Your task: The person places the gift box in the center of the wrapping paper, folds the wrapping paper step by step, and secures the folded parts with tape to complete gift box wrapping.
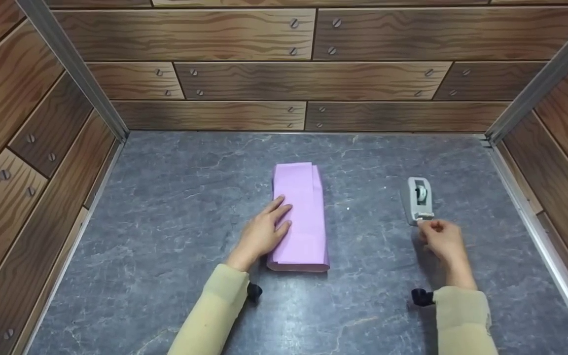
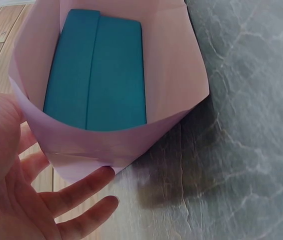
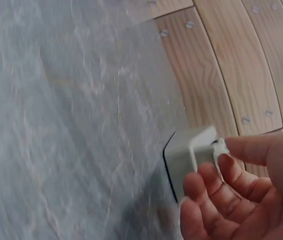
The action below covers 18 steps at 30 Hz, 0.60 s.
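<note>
A lilac paper wrap (image 1: 303, 217) lies lengthwise on the table as a flat tube. Its near end gapes in the left wrist view, where a teal box (image 2: 115, 75) shows inside. My left hand (image 1: 259, 235) rests on the left side of the wrap, fingers spread over the paper. Off to the right stands a grey tape dispenser (image 1: 408, 204) with a small tape roll (image 1: 420, 193) in it. At its near end, my right hand (image 1: 445, 242) pinches the end of the clear tape (image 3: 221, 146) between thumb and forefinger, the other fingers loosely bent.
Around the work is a grey marbled tabletop (image 1: 185, 207). Wood-patterned walls (image 1: 244, 81) close off the back and both sides, with metal rails (image 1: 540, 197) along the edges. A black wrist-worn piece (image 1: 421, 297) juts from the right sleeve.
</note>
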Tool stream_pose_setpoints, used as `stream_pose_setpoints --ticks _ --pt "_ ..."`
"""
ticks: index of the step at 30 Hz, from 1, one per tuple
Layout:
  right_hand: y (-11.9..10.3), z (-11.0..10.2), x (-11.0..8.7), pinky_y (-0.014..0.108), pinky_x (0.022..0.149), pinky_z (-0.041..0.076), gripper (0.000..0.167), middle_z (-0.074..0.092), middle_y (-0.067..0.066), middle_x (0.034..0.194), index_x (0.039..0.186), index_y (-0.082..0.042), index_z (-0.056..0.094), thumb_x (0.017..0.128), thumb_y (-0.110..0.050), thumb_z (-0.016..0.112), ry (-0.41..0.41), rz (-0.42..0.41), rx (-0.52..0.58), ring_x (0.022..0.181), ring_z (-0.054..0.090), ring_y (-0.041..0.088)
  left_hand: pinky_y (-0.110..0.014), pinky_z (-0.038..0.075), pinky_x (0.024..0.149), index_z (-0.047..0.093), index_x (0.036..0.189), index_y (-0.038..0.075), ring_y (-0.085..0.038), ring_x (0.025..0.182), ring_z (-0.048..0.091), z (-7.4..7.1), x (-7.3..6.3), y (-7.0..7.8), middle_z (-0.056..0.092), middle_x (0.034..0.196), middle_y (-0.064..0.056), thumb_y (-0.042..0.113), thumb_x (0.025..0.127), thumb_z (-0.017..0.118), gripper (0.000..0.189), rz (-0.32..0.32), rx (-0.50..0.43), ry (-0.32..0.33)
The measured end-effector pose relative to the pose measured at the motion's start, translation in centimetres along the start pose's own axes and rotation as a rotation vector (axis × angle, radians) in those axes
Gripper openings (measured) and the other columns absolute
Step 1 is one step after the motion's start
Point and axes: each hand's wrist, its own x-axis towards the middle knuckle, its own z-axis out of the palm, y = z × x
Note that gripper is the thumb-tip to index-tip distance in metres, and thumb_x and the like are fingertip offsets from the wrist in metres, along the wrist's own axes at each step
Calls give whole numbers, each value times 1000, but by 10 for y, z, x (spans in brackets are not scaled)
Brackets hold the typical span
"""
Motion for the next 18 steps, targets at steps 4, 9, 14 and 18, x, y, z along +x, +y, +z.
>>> stream_pose_setpoints --ticks 4,9,14,18 --pt "-8 8 -2 28 64 54 32 62 4 81 108 9 57 100 -22 56 -60 -79 29 72 61 13 -47 39 105 54 143 21 -26 135 43 0 0 -1 35 156 3 34 100 55 45 -1 2 1" --pt "-19 24 -4 26 67 54 34 63 5 82 110 13 57 100 -20 57 -164 -148 106 73 62 9 -48 40 104 55 142 20 -26 134 44 0 0 -1 36 155 2 33 99 56 44 5 2 8" --pt "-32 51 -7 29 66 55 24 62 5 78 101 11 58 99 -13 58 -283 -174 189 72 62 13 -47 40 105 54 142 19 -26 135 44 -1 -1 0 35 156 1 33 100 55 45 8 21 0" --pt "-45 73 -10 29 63 54 18 60 4 75 96 8 59 98 -10 59 -354 -210 183 70 61 15 -48 40 105 52 144 21 -27 135 43 -1 0 2 33 157 1 34 100 53 45 3 48 -17"
